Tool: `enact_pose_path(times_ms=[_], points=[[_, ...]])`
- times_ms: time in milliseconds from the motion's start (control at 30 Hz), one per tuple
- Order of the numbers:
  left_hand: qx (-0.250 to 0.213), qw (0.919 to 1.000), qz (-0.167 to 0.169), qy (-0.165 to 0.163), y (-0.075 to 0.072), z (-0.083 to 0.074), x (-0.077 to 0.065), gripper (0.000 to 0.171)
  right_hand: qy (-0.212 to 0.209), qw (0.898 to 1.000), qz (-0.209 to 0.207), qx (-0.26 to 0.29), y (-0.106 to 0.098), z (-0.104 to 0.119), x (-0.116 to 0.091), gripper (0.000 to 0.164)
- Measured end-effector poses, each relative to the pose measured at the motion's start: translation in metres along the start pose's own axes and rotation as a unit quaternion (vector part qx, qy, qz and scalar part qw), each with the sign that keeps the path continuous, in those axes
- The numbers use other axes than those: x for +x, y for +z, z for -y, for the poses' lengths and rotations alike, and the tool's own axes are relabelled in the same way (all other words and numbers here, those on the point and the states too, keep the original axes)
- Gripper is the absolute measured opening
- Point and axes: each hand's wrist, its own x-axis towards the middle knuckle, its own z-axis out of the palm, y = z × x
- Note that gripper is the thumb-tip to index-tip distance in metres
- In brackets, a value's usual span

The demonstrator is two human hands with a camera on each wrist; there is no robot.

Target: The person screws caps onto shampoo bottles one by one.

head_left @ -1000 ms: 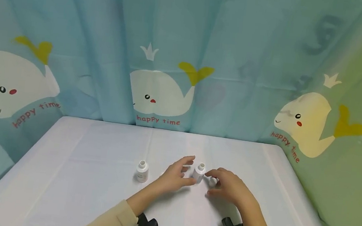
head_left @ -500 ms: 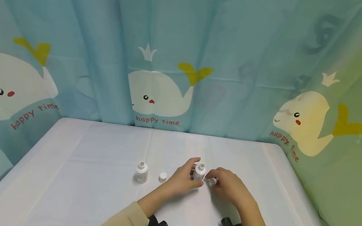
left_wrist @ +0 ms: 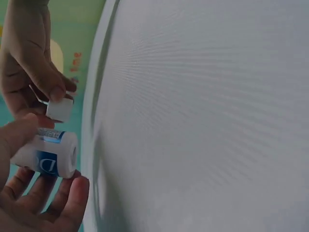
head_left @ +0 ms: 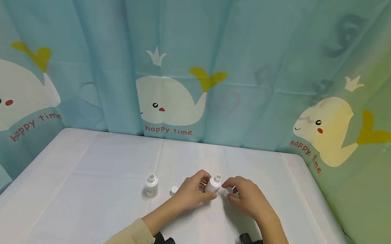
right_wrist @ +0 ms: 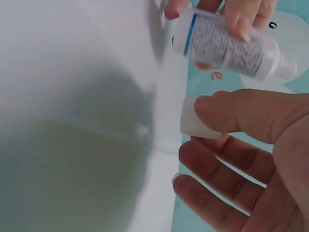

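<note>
My left hand point(head_left: 190, 192) grips a small white bottle point(head_left: 213, 184) with an uncapped neck, thumb on one side and fingers on the other. Its blue-and-white label shows in the left wrist view, and the bottle seems lifted off the table. Close by on the right, my right hand point(head_left: 249, 196) pinches a white screw cap point(right_wrist: 194, 120) between thumb and fingers. Cap and bottle are apart. A second uncapped white bottle point(head_left: 152, 186) stands upright left of the left hand. Another white cap point(head_left: 173, 190) lies between that bottle and my left hand, partly covered by the hand.
A white cloth covers the table point(head_left: 103, 168). Behind it hangs a blue-green curtain point(head_left: 260, 65) printed with whales. Black wrist-worn devices point(head_left: 251, 243) sit under both wrists.
My left hand has closed round the bottle and raised it slightly, tilting it. The right hand has picked up the cap beside it.
</note>
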Motion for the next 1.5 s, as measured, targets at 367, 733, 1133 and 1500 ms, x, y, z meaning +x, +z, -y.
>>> enact_pose_path(times_ms=[367, 733, 1133, 1500], points=[[-0.04, 0.9992, -0.006, -0.008, -0.033, -0.009, -0.03, 0.042, -0.029, 0.994, -0.04, 0.097, -0.012, 0.016, 0.002, 0.02], [-0.077, 0.9953, 0.054, 0.024, -0.074, -0.014, -0.043, 0.042, -0.067, 0.979, -0.1, 0.165, -0.013, 0.046, 0.002, 0.02], [-0.039, 0.9969, 0.065, 0.02, -0.092, -0.016, -0.053, 0.039, -0.146, 0.952, -0.135, 0.234, -0.018, 0.074, 0.01, 0.026], [-0.008, 0.9969, 0.074, 0.024, -0.087, -0.016, -0.061, 0.036, -0.193, 0.945, -0.113, 0.238, -0.016, 0.079, 0.0, 0.033]])
